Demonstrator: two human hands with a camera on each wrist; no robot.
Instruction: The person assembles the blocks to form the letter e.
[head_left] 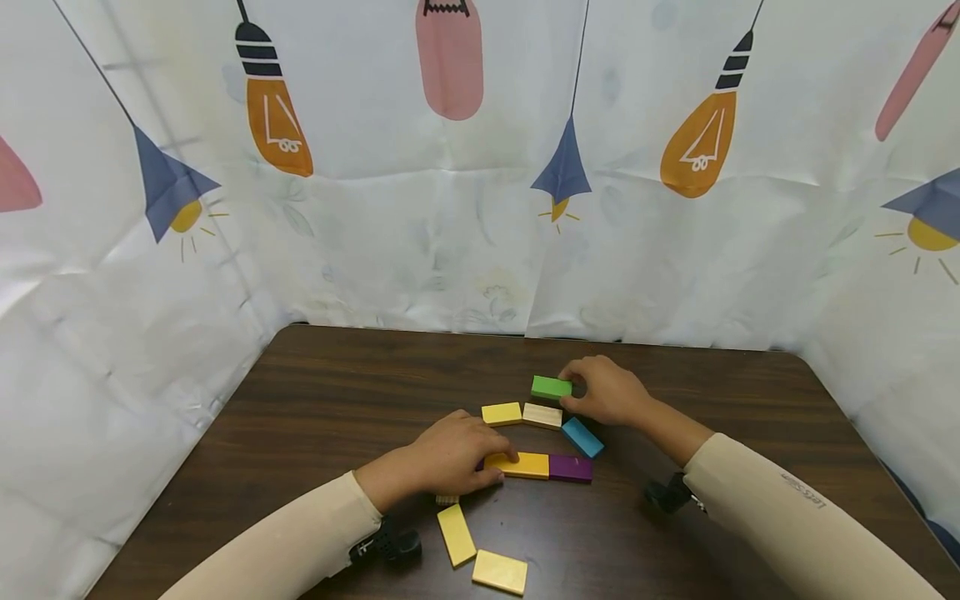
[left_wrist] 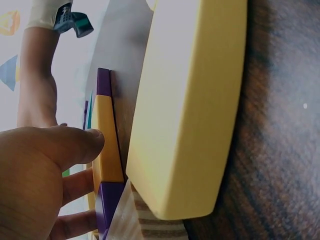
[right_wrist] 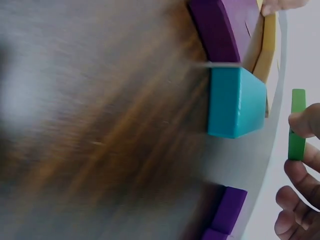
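My left hand point(head_left: 457, 454) pinches an orange block point(head_left: 531, 466), thumb on its near side and fingers behind it. A purple block point(head_left: 570, 468) adjoins its right end, and another purple block point(left_wrist: 108, 200) adjoins its other end, mostly covered by the hand in the head view. My right hand point(head_left: 606, 392) grips a green block point(head_left: 551, 387) between thumb and fingers, seemingly lifted in the right wrist view. Nearby lie a pale wooden block point(head_left: 542, 416), a yellow block point(head_left: 501, 414) and a slanted blue block point(head_left: 582, 437).
Two yellow blocks, one slanted point(head_left: 457, 536) and one nearer the front point(head_left: 500, 572), lie by my left forearm. A striped wooden block point(left_wrist: 150, 220) sits partly under the left hand. Purple blocks point(right_wrist: 229, 210) appear low in the right wrist view. A printed curtain point(head_left: 480, 250) surrounds the dark table point(head_left: 360, 367).
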